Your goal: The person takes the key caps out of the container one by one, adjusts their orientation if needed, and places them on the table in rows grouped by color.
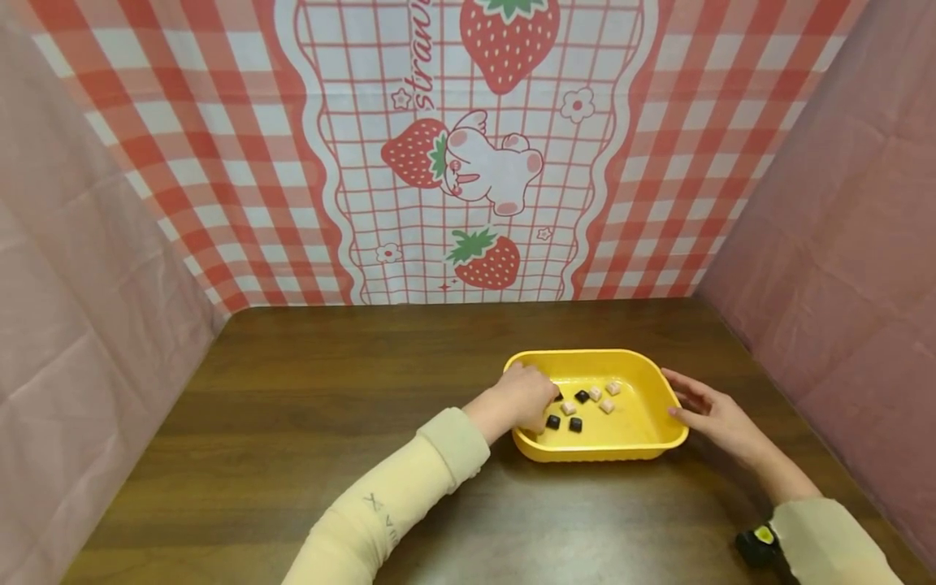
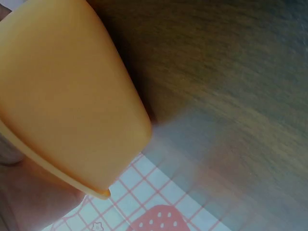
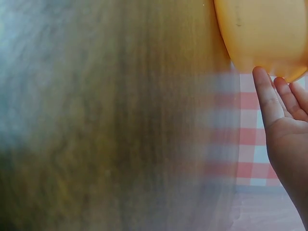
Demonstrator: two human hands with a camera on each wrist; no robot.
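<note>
Red script [image 1: 424, 57] reading "straw" runs upward on the checked cloth [image 1: 468, 154], top centre — cut by the frame edge. Lower centre, dark letters [image 1: 383, 518] on the left sleeve [image 1: 398, 504] — illegible beyond an X.

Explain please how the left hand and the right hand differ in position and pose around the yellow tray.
The left hand reaches over the rim into the yellow tray, close to the small blocks; the right hand is at the opposite end, mostly outside. The left hand's fingers bend downward, while the right hand's fingers are nearly straight. Both hands are bare and come out of pale sleeves.
</note>
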